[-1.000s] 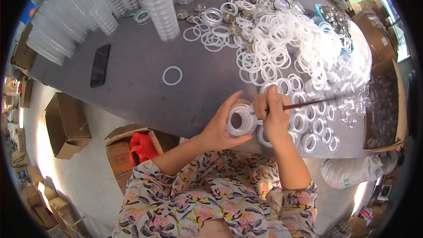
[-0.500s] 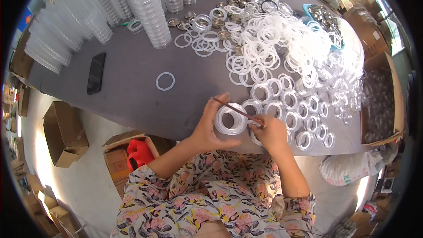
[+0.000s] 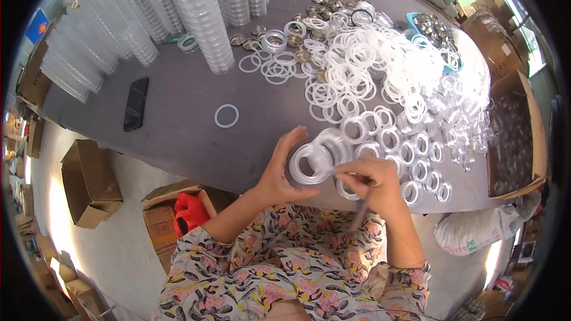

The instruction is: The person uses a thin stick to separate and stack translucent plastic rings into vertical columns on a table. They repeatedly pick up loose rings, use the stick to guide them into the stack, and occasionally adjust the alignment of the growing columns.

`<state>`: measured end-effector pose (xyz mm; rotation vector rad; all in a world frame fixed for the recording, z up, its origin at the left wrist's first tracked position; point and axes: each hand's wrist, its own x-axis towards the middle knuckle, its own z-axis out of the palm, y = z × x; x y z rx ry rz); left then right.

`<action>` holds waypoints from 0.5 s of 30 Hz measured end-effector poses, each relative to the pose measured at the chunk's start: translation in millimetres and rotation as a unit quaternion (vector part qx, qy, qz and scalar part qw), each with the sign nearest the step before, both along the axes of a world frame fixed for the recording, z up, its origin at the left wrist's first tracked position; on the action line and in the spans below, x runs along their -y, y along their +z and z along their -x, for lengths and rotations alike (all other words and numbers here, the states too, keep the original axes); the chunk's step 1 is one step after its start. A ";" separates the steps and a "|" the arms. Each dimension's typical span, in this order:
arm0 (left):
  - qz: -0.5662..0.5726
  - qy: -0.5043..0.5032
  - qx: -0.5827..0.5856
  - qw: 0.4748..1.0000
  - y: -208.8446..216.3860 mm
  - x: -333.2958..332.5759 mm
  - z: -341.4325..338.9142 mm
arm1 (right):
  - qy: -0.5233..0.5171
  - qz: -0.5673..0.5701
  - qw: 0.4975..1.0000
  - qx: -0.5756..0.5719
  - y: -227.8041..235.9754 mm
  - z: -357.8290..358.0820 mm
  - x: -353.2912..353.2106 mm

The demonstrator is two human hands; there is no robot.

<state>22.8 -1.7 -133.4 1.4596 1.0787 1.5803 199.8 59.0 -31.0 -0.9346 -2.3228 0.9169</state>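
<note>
My left hand (image 3: 278, 169) is cupped with thumb and fingers spread, around the left side of a clear round plastic piece with a ring-shaped rim (image 3: 295, 168) on the table. It does not visibly grip the piece. In my right hand (image 3: 376, 179) is a thin brown stick (image 3: 360, 214), slanting down toward my lap and blurred. The same hand pinches the edge of a clear round plastic piece (image 3: 340, 142), tilted and smeared by motion, which overlaps the one by my left hand. Several similar clear round pieces (image 3: 410, 192) stand in rows to the right.
A pile of white rings (image 3: 357, 53) covers the table's far right, with metal caps (image 3: 303, 56) beside it. Tall stacks of clear containers (image 3: 202, 21) stand far left, near a black phone (image 3: 136, 104). A lone ring (image 3: 226, 116) lies mid-table. An open cardboard box (image 3: 538, 137) borders the right.
The stick has swung from pointing left over the clear piece to hanging below my right hand. That hand now lifts a clear round piece at its fingertips. My left hand stays nearly in place.
</note>
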 end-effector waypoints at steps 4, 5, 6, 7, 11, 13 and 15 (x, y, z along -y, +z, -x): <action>0.019 -0.084 -0.180 0.980 24.0 -12.2 15.5 | 0.084 0.005 0.996 0.003 -6.6 7.7 -1.6; 0.018 -0.086 -0.170 0.982 24.4 -12.7 16.5 | 0.086 0.012 0.996 -0.002 -9.4 8.3 -2.8; 0.018 -0.085 -0.159 0.983 21.9 -12.3 18.2 | 0.061 0.034 0.997 -0.032 -8.8 8.2 -3.0; 0.018 -0.085 -0.148 0.985 19.5 -12.0 19.8 | 0.036 0.056 0.996 -0.061 -7.4 6.2 -3.2; 0.001 -0.082 -0.134 0.988 14.9 -11.8 15.9 | -0.030 0.159 0.905 -0.393 -7.1 0.2 -11.6; 0.014 -0.083 -0.130 0.988 17.3 -11.0 15.6 | -0.008 0.248 0.833 -0.495 2.2 5.7 -11.9; 0.009 -0.076 -0.060 0.995 17.9 -9.6 11.4 | 0.007 0.318 0.770 -0.554 4.0 13.3 -8.7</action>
